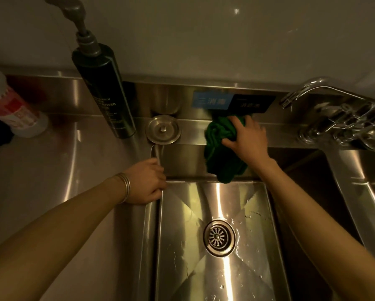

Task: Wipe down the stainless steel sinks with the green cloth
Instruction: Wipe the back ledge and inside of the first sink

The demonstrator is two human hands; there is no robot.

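Your right hand (245, 140) grips the bunched green cloth (220, 148) on the sink's back ledge (193, 133), wiping; your left hand (148, 181) curls over the sink rim (158, 153), bracing.

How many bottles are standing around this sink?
2. A tall dark pump bottle stands on the steel ledge behind the sink's left corner; a white bottle with a red label stands at the far left edge. Others may sit out of view.

left hand (148, 181) curled, right hand (246, 139) gripping
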